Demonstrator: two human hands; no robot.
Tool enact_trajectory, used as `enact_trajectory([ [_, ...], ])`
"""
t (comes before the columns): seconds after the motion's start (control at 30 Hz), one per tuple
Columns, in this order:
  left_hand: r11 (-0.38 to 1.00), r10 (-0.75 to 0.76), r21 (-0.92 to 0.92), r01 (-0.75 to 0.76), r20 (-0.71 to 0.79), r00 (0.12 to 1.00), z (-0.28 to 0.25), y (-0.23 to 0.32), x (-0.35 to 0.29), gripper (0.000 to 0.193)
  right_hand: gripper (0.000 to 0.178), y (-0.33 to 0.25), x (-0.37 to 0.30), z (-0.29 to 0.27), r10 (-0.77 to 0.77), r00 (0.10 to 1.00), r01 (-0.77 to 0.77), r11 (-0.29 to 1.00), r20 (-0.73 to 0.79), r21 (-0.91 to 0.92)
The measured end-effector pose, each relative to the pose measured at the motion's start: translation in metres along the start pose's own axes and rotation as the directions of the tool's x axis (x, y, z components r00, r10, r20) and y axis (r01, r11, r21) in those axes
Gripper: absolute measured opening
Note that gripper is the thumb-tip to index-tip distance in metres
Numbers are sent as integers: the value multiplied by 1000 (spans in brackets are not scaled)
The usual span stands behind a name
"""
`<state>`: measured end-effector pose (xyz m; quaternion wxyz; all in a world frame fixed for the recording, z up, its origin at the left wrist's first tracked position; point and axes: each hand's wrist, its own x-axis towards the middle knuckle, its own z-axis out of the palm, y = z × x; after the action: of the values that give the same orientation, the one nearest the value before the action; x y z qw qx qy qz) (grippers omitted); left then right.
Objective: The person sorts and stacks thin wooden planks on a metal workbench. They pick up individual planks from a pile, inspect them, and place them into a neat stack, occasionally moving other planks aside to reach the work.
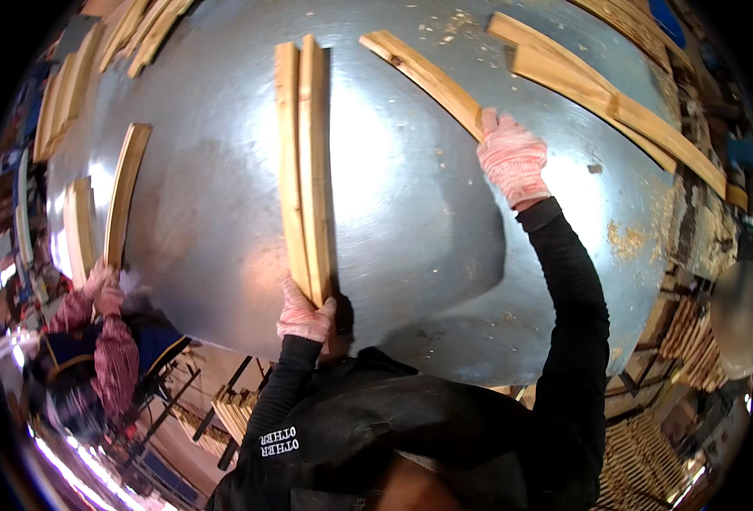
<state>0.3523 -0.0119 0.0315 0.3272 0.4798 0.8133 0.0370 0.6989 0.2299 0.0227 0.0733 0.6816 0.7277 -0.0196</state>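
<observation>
My left hand (pixel 306 313), in a pink-and-white knit glove, is closed round the near ends of two long wooden strips (pixel 302 170). They lie side by side on the metal tabletop (pixel 214 221) and point away from me. In a matching glove, my right hand (pixel 512 157) grips the near end of another wooden strip (pixel 427 77), which slants toward the far left and has a dark knot near its far end. Beyond my right hand, two wooden strips (pixel 598 94) lie partly one over the other.
To the left a co-worker in a checked sleeve (pixel 114 362) holds an upright-looking strip (pixel 127 192). More strips (pixel 151 30) lie at the far left edge. Wood shavings (pixel 627 240) dot the right side. Stacked wood pieces (pixel 649 460) stand below the table's right edge.
</observation>
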Motion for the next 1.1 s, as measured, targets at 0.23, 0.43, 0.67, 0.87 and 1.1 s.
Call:
enact_trajectory([
  [0.23,922,383,48,-384,-260,886,-37,26,-18,106,36,-81,-6,-26,23,985,-103,872,171,479],
  [0.43,894,424,-98,-437,-126,897,-44,115,-11,94,48,-167,-42,-86,-46,999,-15,153,22,988],
  [0.67,888,104,-391,-241,-341,934,-109,-99,65,57,96,-15,23,-60,-47,990,95,921,-134,378],
  [0.87,902,-236,333,274,-152,960,-119,-199,93,65,120,124,85,-38,52,995,-24,951,82,-308],
  [1.1,825,351,564,32,-557,753,-114,-77,78,81,117,172,117,-21,181,969,-183,983,166,-4],
])
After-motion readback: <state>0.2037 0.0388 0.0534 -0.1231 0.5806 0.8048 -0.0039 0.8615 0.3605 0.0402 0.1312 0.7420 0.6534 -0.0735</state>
